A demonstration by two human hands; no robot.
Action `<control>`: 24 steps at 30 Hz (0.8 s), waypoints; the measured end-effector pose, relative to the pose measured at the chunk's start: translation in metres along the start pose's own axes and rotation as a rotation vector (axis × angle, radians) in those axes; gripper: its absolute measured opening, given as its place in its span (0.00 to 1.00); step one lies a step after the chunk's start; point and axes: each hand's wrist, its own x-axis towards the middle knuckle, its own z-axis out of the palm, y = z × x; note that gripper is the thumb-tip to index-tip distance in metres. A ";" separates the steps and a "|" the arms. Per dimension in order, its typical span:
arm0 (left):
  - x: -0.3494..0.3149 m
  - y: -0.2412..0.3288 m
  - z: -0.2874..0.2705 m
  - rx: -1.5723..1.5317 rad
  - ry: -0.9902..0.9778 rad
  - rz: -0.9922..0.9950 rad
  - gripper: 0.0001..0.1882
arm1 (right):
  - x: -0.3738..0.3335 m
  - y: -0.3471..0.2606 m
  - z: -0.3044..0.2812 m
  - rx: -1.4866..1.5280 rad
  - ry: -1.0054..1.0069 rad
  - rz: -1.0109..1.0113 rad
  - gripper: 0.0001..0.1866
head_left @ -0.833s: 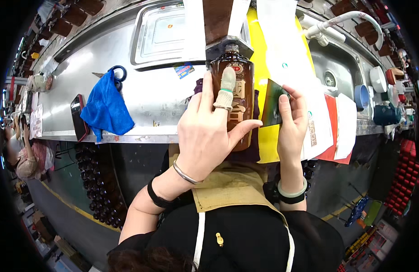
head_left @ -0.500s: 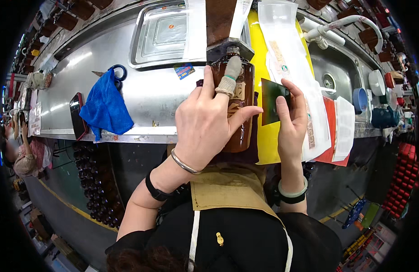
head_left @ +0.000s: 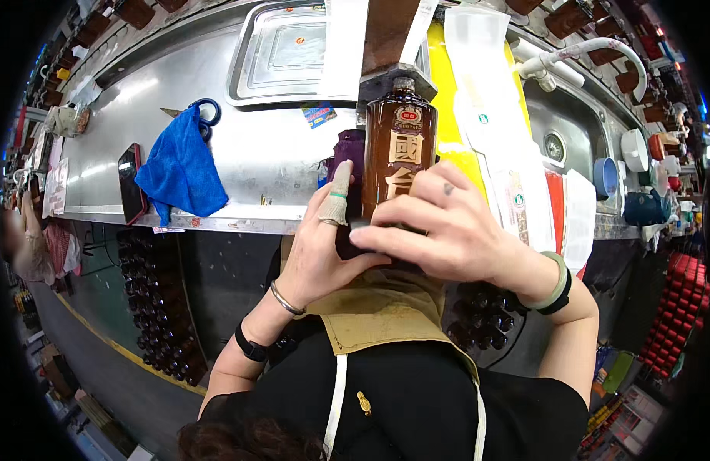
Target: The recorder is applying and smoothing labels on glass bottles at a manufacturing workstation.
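A brown glass bottle with raised pale lettering lies on its back, neck pointing away from me, on a dark purple cloth. At its lower left side is my left hand, thumb and fingers apart, with a fabric cover on one finger. My right hand is bent over the bottle's lower part, its fingers curled and their tips close to the left hand's covered finger. Whatever lies under those right fingers is hidden. No dark green sheet shows now.
Left on the metal bench lie a blue cloth, scissors and a phone. A metal tray stands behind. White label strips lie over a yellow sheet, beside a sink with a curved tap.
My left hand has slid down off the bottle's front to its lower left. My right hand has come across onto the lower bottle, and the dark green sheet it held is out of sight.
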 end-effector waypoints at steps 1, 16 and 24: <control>-0.002 -0.002 0.004 0.014 0.044 0.015 0.64 | 0.004 -0.004 -0.001 0.006 -0.095 0.057 0.17; 0.001 0.006 0.028 -0.012 0.223 -0.038 0.48 | -0.039 0.007 0.004 0.248 0.172 0.173 0.15; 0.002 0.002 0.028 -0.007 0.226 -0.010 0.52 | -0.059 0.002 0.017 -0.011 0.301 0.155 0.17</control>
